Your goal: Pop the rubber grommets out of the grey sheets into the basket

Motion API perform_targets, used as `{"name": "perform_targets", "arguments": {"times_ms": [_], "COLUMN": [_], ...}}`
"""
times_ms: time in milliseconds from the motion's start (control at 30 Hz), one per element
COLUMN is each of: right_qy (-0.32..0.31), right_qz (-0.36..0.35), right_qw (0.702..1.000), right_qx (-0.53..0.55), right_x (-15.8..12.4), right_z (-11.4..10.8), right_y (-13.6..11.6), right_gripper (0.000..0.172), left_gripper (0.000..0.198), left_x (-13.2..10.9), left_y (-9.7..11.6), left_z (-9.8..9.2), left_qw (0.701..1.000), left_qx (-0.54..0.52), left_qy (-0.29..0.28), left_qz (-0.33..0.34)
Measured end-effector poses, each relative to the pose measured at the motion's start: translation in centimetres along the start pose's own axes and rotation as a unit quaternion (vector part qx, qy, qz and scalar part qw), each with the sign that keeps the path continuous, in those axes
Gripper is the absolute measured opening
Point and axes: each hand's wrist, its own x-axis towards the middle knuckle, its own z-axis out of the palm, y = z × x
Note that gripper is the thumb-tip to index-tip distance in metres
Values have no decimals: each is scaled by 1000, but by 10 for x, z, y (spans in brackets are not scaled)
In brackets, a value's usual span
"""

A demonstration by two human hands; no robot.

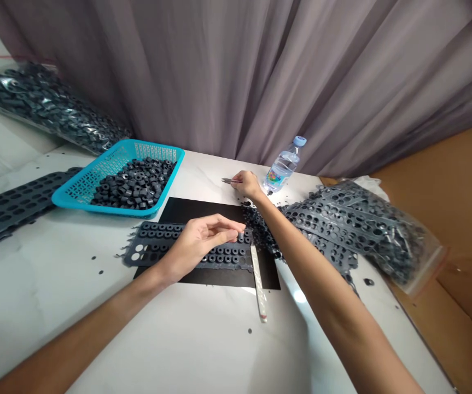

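Observation:
My left hand (203, 239) hovers over a dark rubber sheet of ring-shaped parts (165, 247) that lies on a black mat (203, 210). Its thumb and fingers pinch a small dark ring at the sheet's right end. My right hand (246, 183) reaches farther back on the white table and is closed on metal tweezers (231, 180), whose tips point left. A thin pale stick (259, 282) lies on the mat's right edge, running toward me.
A turquoise basket (96, 175) of loose black rings stands at back left. Punched-out rubber sheets (10, 208) lie at far left, and a clear bag of them (367, 230) at right. A water bottle (284, 165) stands by the curtain. Brown cardboard (457, 219) borders the right.

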Motion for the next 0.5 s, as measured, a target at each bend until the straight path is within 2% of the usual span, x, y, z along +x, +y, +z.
{"name": "perform_targets", "arguments": {"times_ms": [233, 333, 433, 500], "right_qy": [11, 20, 47, 78], "right_qz": [14, 12, -7, -32], "right_qw": [999, 998, 997, 994], "right_qx": [40, 51, 61, 67], "right_x": [-8, -15, -39, -72], "right_z": [-3, -10, -24, -38], "right_y": [1, -5, -17, -28], "right_gripper": [22, 28, 40, 39], "left_gripper": [21, 21, 22, 23], "left_x": [-2, -2, -1, 0], "left_y": [3, 2, -1, -5], "left_z": [2, 3, 2, 0], "left_qw": [1000, 1000, 1000, 999], "left_qx": [-2, 0, 17, 37], "left_qy": [3, -2, 1, 13], "left_qz": [-2, -2, -3, -3]}}
